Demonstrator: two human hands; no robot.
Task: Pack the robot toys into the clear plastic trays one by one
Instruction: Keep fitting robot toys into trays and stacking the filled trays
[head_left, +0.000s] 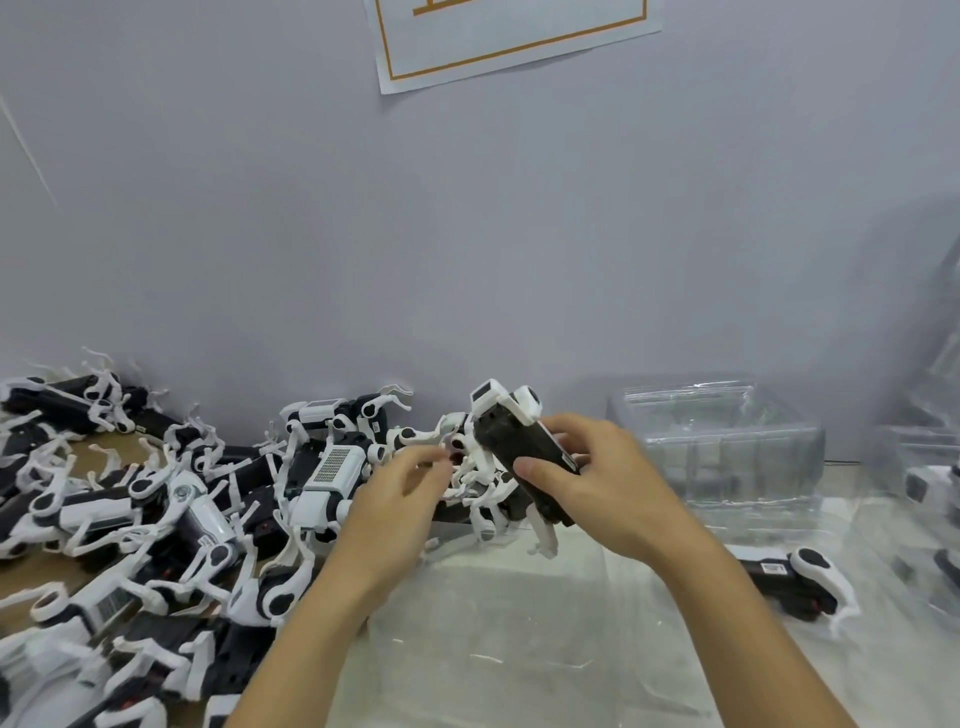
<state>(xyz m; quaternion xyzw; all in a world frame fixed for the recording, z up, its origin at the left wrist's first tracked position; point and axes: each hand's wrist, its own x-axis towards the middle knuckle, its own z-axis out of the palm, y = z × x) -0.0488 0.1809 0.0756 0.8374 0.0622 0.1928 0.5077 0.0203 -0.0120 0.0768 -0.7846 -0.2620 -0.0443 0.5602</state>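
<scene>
My right hand (608, 480) grips a black-and-white robot toy (511, 434), held tilted above the table with its black underside toward me and its head up. My left hand (400, 496) is just to its left, fingers curled near the toy's white legs; blur hides whether they pinch a leg. A clear plastic tray (519, 623) lies flat on the table under both hands. A heap of several more robot toys (171, 509) covers the left side. Another robot toy (800, 579) lies at the right, in or on clear plastic.
A stack of clear plastic trays (722, 447) stands at the back right against the grey wall. More clear packaging (930, 467) fills the right edge. A paper sheet with an orange border (509, 36) hangs on the wall.
</scene>
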